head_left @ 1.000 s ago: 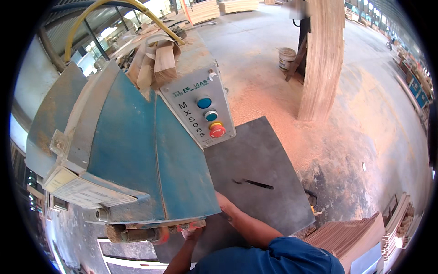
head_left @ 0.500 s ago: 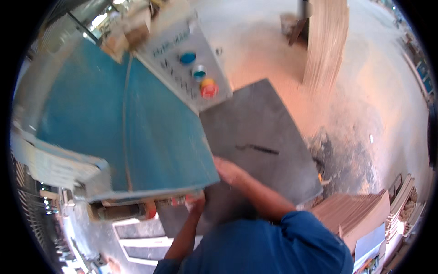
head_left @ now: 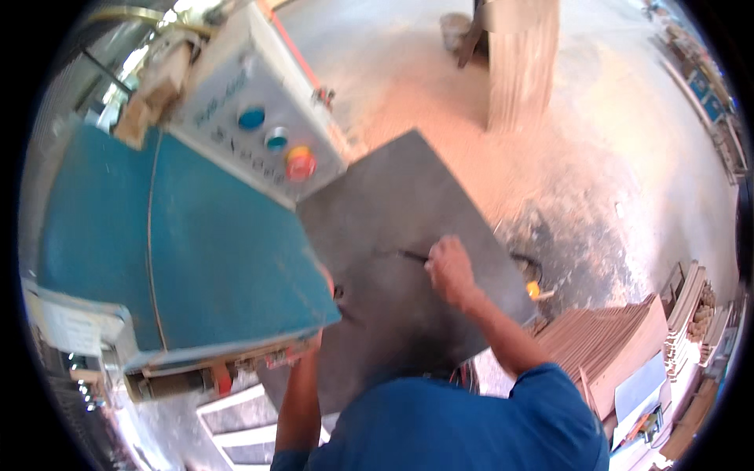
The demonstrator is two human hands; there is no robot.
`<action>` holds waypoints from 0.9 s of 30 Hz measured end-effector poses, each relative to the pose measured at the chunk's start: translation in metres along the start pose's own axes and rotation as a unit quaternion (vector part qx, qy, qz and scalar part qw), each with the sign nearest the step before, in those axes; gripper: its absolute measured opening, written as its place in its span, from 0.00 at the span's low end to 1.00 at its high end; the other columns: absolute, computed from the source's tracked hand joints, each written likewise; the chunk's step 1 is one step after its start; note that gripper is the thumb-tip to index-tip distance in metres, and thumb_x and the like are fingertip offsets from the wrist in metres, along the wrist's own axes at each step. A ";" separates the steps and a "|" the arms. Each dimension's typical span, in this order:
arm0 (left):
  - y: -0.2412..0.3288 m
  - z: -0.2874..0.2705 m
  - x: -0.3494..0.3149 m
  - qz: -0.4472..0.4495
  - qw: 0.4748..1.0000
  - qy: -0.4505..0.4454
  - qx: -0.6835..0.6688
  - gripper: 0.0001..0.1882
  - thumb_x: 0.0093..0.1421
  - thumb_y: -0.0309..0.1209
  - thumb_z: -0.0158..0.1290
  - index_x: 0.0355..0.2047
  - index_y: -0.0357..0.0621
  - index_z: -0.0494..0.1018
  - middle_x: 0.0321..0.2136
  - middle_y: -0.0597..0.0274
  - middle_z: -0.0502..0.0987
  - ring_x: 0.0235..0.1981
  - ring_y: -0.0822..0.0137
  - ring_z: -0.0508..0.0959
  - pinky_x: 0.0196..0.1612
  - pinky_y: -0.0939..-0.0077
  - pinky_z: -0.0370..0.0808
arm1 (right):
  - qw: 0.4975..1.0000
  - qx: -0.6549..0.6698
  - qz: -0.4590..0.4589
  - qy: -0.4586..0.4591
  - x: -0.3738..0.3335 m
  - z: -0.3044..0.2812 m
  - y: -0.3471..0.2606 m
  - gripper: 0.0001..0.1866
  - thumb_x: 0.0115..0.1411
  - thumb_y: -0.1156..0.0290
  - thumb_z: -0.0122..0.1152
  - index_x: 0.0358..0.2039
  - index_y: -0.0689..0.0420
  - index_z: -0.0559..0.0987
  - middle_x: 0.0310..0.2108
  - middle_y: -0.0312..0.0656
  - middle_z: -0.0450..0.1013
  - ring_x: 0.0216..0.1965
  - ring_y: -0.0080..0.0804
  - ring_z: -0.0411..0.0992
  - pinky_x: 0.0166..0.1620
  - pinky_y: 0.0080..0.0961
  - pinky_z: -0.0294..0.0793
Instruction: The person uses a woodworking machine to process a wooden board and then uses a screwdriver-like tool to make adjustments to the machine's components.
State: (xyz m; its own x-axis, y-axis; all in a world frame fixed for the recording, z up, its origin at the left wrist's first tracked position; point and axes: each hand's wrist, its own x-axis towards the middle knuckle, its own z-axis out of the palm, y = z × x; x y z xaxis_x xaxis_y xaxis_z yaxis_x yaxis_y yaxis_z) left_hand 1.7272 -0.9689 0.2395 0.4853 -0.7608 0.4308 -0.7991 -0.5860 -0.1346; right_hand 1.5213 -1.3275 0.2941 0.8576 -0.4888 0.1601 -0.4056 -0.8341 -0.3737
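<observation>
On the dark grey metal table (head_left: 377, 196) lies a thin tool with a dark handle (head_left: 413, 256). My right hand (head_left: 450, 271) is closed over the right end of that handle, its fingers curled. At the left stands a blue machine housing (head_left: 228, 251). My left hand (head_left: 325, 278) is mostly hidden by the housing's near right corner; only a sliver of skin shows past the edge, and the forearm comes up from below. What the left fingers do cannot be seen.
A sloped control panel (head_left: 259, 133) with a red stop button (head_left: 299, 163) adjoins the table. Stacked wooden boards (head_left: 601, 345) stand at the right. A tall wood stack (head_left: 522, 71) rises beyond, with orange sawdust (head_left: 440, 133) on the floor. A black cable (head_left: 532, 264) hangs by the table's right edge.
My right hand has moved from the housing's edge rightward onto the tool's handle. My left hand stays by the housing's corner. The whole view has shifted.
</observation>
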 end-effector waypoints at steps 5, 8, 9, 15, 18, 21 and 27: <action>0.008 0.010 0.005 -0.099 0.990 -0.036 -0.098 0.21 0.63 0.39 0.53 0.53 0.43 0.69 0.52 0.56 0.71 0.53 0.55 0.69 0.56 0.59 0.67 | 0.969 0.229 0.091 -0.029 -0.012 0.007 -0.005 0.11 0.56 0.69 0.58 0.36 0.63 0.73 0.34 0.50 0.71 0.34 0.43 0.71 0.40 0.37 0.72; 0.013 0.013 0.007 -0.117 0.984 -0.046 -0.125 0.21 0.63 0.39 0.52 0.53 0.43 0.69 0.52 0.56 0.71 0.53 0.55 0.69 0.56 0.59 0.67 | 0.850 0.478 0.199 -0.103 -0.017 0.004 -0.017 0.14 0.57 0.68 0.57 0.38 0.65 0.75 0.36 0.49 0.75 0.35 0.37 0.74 0.41 0.32 0.73; 0.014 0.014 0.006 -0.121 0.983 -0.049 -0.131 0.21 0.63 0.39 0.52 0.53 0.43 0.69 0.52 0.56 0.71 0.53 0.55 0.69 0.56 0.59 0.66 | 0.819 0.524 0.202 -0.121 -0.018 0.001 -0.023 0.14 0.57 0.68 0.56 0.39 0.65 0.75 0.35 0.46 0.75 0.36 0.32 0.74 0.41 0.30 0.72; 0.014 0.011 0.001 -0.135 0.978 -0.060 -0.146 0.20 0.63 0.38 0.52 0.53 0.42 0.69 0.53 0.55 0.71 0.53 0.55 0.69 0.56 0.58 0.66 | 0.723 0.639 0.139 -0.225 -0.024 -0.022 -0.074 0.13 0.62 0.67 0.55 0.41 0.63 0.77 0.31 0.31 0.72 0.34 0.17 0.67 0.39 0.19 0.67; 0.014 0.002 0.007 -0.128 0.980 -0.051 -0.143 0.20 0.64 0.38 0.51 0.52 0.42 0.69 0.53 0.55 0.71 0.54 0.54 0.69 0.56 0.58 0.66 | 0.714 0.641 0.111 -0.258 -0.021 -0.023 -0.090 0.12 0.62 0.66 0.56 0.41 0.62 0.78 0.31 0.30 0.71 0.34 0.16 0.66 0.39 0.19 0.67; 0.018 -0.012 0.010 -0.144 0.978 -0.072 -0.133 0.19 0.64 0.37 0.51 0.52 0.42 0.69 0.53 0.54 0.71 0.54 0.54 0.68 0.56 0.57 0.66 | 0.700 0.677 0.048 -0.222 -0.020 -0.017 -0.104 0.10 0.65 0.66 0.55 0.40 0.59 0.78 0.22 0.26 0.64 0.23 0.13 0.58 0.25 0.15 0.58; 0.014 -0.014 -0.012 0.125 0.924 0.164 0.320 0.20 0.63 0.39 0.51 0.54 0.47 0.69 0.55 0.56 0.69 0.56 0.51 0.68 0.57 0.51 0.65 | 0.670 0.691 0.120 -0.243 -0.013 -0.009 -0.116 0.10 0.64 0.67 0.54 0.38 0.60 0.78 0.23 0.26 0.67 0.24 0.13 0.62 0.27 0.15 0.62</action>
State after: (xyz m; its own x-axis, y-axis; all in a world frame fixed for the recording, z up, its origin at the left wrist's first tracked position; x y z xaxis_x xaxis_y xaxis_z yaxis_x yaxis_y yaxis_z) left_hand 1.7052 -0.9647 0.2449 0.0957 -0.8305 0.5487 -0.4462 -0.5286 -0.7221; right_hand 1.5542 -1.2267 0.3432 0.9580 -0.1463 -0.2467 -0.1573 0.4511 -0.8785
